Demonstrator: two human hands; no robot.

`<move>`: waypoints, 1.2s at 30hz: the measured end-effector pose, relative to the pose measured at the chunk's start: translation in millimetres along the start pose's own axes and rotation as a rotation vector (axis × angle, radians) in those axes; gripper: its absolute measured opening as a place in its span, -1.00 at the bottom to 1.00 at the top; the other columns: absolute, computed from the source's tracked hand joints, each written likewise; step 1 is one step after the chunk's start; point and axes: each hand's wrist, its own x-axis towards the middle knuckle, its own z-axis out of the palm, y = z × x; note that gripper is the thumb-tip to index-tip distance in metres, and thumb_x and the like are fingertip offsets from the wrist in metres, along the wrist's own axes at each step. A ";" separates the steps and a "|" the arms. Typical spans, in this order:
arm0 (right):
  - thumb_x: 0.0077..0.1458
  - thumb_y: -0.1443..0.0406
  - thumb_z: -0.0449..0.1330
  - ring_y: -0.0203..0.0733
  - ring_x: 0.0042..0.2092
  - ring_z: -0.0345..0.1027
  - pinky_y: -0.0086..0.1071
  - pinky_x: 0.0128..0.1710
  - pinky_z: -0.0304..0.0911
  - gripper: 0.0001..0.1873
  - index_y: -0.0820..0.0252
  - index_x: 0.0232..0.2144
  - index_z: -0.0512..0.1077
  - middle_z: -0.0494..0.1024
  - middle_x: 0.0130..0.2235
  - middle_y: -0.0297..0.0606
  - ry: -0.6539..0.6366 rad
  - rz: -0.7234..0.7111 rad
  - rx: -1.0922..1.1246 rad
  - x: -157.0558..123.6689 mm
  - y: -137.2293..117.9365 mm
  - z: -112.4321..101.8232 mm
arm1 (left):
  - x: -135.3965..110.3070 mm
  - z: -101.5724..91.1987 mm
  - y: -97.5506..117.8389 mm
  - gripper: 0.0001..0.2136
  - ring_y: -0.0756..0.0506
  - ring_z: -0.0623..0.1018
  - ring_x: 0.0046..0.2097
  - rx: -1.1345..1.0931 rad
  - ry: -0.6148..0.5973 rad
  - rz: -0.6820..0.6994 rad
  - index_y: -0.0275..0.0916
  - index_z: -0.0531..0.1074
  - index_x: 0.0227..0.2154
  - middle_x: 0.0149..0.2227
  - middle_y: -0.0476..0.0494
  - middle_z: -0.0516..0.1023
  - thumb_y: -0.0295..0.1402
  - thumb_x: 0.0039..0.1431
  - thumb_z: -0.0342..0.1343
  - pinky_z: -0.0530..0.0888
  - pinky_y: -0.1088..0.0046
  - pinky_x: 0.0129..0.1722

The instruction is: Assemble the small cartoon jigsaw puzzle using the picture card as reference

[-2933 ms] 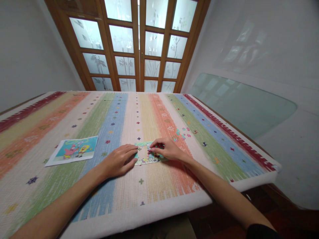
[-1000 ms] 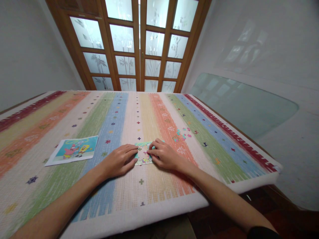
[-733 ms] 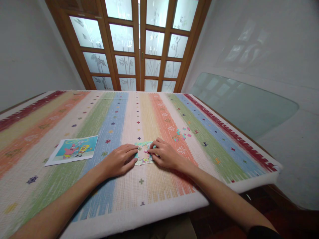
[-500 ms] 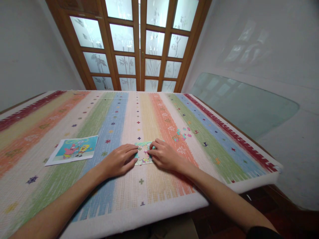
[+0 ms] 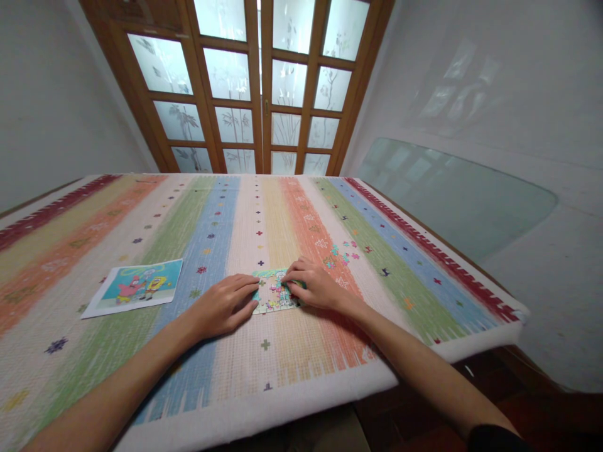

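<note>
A partly assembled jigsaw puzzle lies flat on the striped tablecloth, its joined border pieces surrounding a gap in the middle. My left hand rests against its left edge, thumb and fingers apart. Over the puzzle's right side is my right hand, thumb and fingertips pinched at a small colourful puzzle piece by the inner gap. The fingers partly hide that piece and the right border. To the left lies a printed cartoon picture on white paper.
Several loose puzzle pieces are scattered beyond my right hand. The striped tablecloth covers the table, whose white front edge is close to me. A glass panel leans on the right wall. Wooden doors stand behind.
My right hand has shifted slightly up and right over the puzzle, uncovering more of its lower right part. The left hand stays at the left edge. The camera view has moved slightly.
</note>
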 end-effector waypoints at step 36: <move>-0.02 0.27 0.33 -0.22 -0.44 0.41 -0.36 -0.39 0.20 -0.86 0.19 -0.55 0.53 0.58 -0.51 -0.25 -0.228 0.748 0.049 -47.6 96.2 -102.6 | -1.0 0.3 -2.2 -0.79 -0.24 0.61 0.04 0.010 -0.001 0.004 -0.24 0.46 -0.01 0.01 -0.30 0.62 -0.32 0.39 0.05 0.61 0.08 0.04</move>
